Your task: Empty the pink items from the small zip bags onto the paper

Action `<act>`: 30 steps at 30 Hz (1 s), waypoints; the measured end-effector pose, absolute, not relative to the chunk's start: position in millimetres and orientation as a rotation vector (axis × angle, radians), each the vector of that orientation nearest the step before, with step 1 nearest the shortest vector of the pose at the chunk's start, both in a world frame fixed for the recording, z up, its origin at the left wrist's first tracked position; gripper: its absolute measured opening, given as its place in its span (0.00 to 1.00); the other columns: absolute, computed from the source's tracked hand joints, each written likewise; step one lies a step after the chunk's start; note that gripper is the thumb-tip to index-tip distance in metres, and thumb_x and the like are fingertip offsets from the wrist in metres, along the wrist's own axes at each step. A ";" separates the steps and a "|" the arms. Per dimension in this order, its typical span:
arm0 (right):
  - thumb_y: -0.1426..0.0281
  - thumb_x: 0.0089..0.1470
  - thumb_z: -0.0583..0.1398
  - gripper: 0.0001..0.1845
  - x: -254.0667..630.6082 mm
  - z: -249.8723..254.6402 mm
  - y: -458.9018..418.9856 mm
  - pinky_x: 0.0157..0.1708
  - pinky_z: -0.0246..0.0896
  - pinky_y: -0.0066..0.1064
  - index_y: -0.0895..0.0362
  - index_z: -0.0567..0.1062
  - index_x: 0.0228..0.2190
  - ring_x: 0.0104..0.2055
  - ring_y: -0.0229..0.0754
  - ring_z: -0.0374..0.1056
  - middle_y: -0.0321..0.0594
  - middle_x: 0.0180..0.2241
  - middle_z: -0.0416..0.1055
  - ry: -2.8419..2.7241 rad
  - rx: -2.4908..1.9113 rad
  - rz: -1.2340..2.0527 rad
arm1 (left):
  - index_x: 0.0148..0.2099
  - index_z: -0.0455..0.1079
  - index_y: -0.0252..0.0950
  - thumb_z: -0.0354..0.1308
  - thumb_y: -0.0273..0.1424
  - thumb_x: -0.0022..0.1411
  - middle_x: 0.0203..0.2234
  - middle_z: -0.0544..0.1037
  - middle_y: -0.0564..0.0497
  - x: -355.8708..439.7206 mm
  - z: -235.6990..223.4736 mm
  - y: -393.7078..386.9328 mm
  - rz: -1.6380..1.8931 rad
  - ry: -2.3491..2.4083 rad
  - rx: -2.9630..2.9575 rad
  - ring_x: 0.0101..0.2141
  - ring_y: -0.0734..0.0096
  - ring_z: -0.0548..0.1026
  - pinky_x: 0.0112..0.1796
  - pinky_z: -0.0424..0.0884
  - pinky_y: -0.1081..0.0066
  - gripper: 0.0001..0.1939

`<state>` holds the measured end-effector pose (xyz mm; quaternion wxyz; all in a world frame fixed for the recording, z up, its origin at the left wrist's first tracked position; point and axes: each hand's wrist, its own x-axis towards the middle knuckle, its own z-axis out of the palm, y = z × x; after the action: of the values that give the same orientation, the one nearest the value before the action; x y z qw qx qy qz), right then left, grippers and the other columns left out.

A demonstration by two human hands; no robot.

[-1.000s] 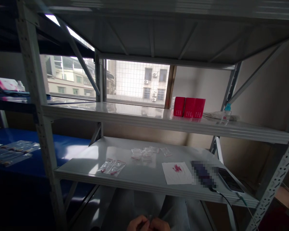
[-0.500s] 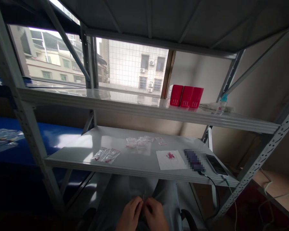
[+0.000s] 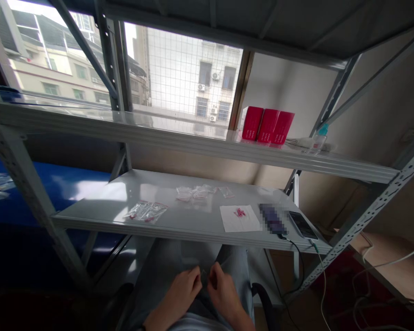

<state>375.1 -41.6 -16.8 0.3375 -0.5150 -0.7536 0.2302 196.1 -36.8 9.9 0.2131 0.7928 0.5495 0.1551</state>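
Observation:
My left hand (image 3: 182, 292) and my right hand (image 3: 224, 292) hang low over my lap, on grey-blue trousers (image 3: 165, 262), below the lower steel shelf (image 3: 89, 216). Their curled fingers nearly meet around a tiny glinting sliver (image 3: 203, 274), too small to name, and I cannot tell which hand has it. On the shelf, out of reach of both hands, lie a clear zip bag with red bits (image 3: 146, 211), several small clear bags (image 3: 193, 192), and a white paper sheet (image 3: 229, 220) with small red pieces (image 3: 240, 212).
A smartphone (image 3: 301, 225) and a blurred dark object (image 3: 272, 219) with cables lie at the shelf's right. Red boxes (image 3: 267, 124) stand on the upper shelf, beside a small bottle (image 3: 319, 142). A blue table (image 3: 55, 184) lies left behind the rack.
My view has tilted and the shelves have shifted up in the picture. My hands now show more fully and have moved slightly apart.

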 end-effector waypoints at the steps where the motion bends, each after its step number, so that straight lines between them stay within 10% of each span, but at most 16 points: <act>1: 0.82 0.55 0.53 0.12 376.7 -13.8 -41.9 0.30 0.55 0.26 0.55 0.71 0.33 0.31 0.40 0.71 0.36 0.29 0.73 -2.053 -1.286 0.588 | 0.37 0.70 0.39 0.47 0.25 0.67 0.33 0.82 0.47 196.7 18.7 -34.8 0.385 1.534 2.220 0.37 0.60 0.81 0.37 0.68 0.68 0.11; 10: 0.75 0.58 0.60 0.08 374.1 40.0 -47.2 0.30 0.56 0.29 0.55 0.81 0.33 0.34 0.44 0.74 0.42 0.33 0.77 -2.388 -1.495 0.266 | 0.25 0.69 0.39 0.53 0.25 0.55 0.23 0.78 0.50 205.6 97.3 -13.9 0.254 1.223 2.328 0.28 0.63 0.75 0.30 0.58 0.68 0.08; 18: 0.71 0.54 0.67 0.15 387.3 82.0 -33.0 0.33 0.59 0.29 0.51 0.83 0.45 0.32 0.40 0.70 0.38 0.38 0.74 -2.018 -1.489 0.394 | 0.25 0.66 0.38 0.49 0.35 0.67 0.20 0.70 0.55 191.4 92.0 -29.3 0.542 0.999 1.772 0.24 0.72 0.67 0.27 0.58 0.70 0.17; 24: 0.67 0.57 0.64 0.11 364.9 99.2 -20.1 0.29 0.56 0.28 0.56 0.77 0.24 0.27 0.37 0.63 0.34 0.28 0.66 -1.710 -1.247 0.676 | 0.46 0.78 0.37 0.67 0.41 0.60 0.44 0.82 0.46 219.4 74.9 -36.9 1.078 0.514 0.930 0.45 0.63 0.77 0.47 0.71 0.69 0.16; 30: 0.68 0.55 0.63 0.10 330.3 96.9 -18.2 0.42 0.65 0.33 0.54 0.83 0.39 0.41 0.44 0.70 0.39 0.39 0.73 -1.487 -1.043 0.860 | 0.47 0.76 0.37 0.70 0.29 0.56 0.42 0.83 0.46 245.3 92.1 -9.9 1.349 0.444 0.150 0.42 0.66 0.82 0.46 0.76 0.69 0.15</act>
<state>330.3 -18.2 96.9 0.5361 -0.4382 -0.6247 0.3611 245.3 -9.9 92.1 0.7558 0.0689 0.2038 0.6185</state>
